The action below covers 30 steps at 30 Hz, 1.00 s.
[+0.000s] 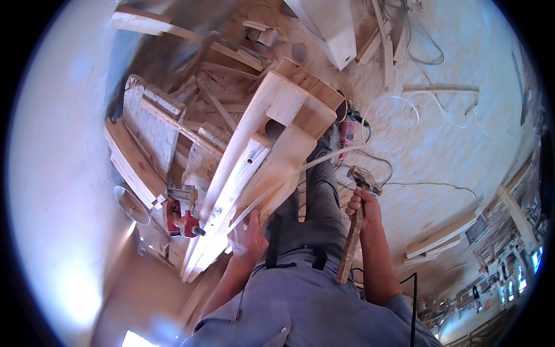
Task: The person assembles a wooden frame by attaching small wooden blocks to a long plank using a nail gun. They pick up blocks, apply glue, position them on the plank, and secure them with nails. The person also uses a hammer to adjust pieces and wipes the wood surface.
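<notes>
My right hand (364,207) is closed round a hammer (350,246), gripping the wooden handle just below its metal head, with the handle's end hanging down beside my hip. At the lower end of some pale timber beams (243,165), my left hand (248,240) has its fingers curled at the end of a long, thin, pale strip (272,189). That strip rises across the beams to the right and bends in loose curves over the floor. A lower part of the beams catches bright light; one has a small hole. My left fingertips are partly hidden.
A red cordless drill (186,224) lies left of the beams, beside a whitish round dish (132,205). Scrap boards (153,124) pile up behind. A red power tool (347,132) with a cable rests on the dusty floor. Offcuts (442,234) lie at right.
</notes>
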Motion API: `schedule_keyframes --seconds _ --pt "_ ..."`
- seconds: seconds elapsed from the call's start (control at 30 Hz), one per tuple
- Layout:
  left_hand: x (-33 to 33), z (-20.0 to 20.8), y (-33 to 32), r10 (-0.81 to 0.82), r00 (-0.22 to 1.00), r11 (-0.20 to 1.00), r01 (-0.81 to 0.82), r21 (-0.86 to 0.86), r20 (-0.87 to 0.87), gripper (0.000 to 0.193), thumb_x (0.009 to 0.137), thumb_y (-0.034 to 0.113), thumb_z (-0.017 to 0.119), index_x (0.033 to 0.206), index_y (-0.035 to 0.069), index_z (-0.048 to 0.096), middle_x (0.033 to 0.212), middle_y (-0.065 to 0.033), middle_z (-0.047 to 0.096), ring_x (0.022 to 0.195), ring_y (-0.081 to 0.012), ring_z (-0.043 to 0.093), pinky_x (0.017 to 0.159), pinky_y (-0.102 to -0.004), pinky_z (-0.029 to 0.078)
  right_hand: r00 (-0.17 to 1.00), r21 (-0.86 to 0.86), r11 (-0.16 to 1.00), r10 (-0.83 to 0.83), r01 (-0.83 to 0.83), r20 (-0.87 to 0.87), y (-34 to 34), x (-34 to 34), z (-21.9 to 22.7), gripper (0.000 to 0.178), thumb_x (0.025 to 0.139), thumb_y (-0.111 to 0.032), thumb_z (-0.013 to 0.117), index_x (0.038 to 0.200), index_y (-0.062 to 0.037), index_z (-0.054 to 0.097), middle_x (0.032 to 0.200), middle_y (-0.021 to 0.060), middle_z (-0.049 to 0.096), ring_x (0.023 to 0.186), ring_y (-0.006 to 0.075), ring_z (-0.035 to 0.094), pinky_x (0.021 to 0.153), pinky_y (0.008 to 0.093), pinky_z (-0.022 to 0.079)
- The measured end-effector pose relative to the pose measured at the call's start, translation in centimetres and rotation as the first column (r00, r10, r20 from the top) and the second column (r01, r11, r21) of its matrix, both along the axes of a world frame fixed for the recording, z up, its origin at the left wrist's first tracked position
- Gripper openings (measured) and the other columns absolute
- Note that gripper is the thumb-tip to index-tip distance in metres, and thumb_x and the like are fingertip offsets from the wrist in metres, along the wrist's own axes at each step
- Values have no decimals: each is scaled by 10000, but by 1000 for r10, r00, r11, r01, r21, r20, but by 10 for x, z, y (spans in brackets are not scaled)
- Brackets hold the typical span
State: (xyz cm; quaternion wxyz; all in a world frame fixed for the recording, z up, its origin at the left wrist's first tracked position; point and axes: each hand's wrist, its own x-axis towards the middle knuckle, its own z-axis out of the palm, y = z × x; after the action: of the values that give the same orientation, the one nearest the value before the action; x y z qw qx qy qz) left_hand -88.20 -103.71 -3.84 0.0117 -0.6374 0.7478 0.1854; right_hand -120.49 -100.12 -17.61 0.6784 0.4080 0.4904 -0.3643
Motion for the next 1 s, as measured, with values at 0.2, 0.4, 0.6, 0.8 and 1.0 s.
schedule_keyframes --seconds 0.2,0.4,0.6,0.8,1.0 --pt "-1 -1 -6 -36 996 996 30 -81 -79 383 805 36 642 1180 -42 656 1112 -243 633 929 -414 644 798 -495 520 996 -7 997 79 -79 -48 -19 -1 26 127 990 -172 574 893 -126 506 652 -34 458 508 121 457 494 321 396" --pt "-4 -3 -9 -19 987 992 -1 -123 -157 565 625 5 622 1189 3 663 1158 -181 600 934 -355 630 777 -460 495 969 -11 987 154 -160 -195 -24 -11 41 113 976 -147 582 885 -147 515 648 -52 455 489 104 446 477 314 391" --pt "6 -18 20 30 990 991 -48 -128 -137 661 719 137 704 1366 70 589 1266 -137 571 1156 -340 565 924 -494 495 861 -238 900 231 -366 -452 -51 -23 69 278 963 -200 569 722 -213 430 602 -76 377 473 103 393 463 307 386" --pt "54 -10 69 222 913 905 -324 -277 -343 458 749 122 661 1203 66 643 1243 -102 606 1068 -314 597 907 -445 496 870 -563 663 364 -492 -332 -163 15 128 284 1046 -254 532 789 -142 488 642 -52 509 535 101 526 529 328 466" --pt "109 -19 144 348 868 828 -462 -318 -353 411 742 138 653 1141 40 644 1154 -97 622 1049 -277 580 856 -416 487 779 -763 417 601 -494 -176 -242 140 152 216 1066 -228 510 920 -69 499 704 -19 481 607 99 529 581 312 453"
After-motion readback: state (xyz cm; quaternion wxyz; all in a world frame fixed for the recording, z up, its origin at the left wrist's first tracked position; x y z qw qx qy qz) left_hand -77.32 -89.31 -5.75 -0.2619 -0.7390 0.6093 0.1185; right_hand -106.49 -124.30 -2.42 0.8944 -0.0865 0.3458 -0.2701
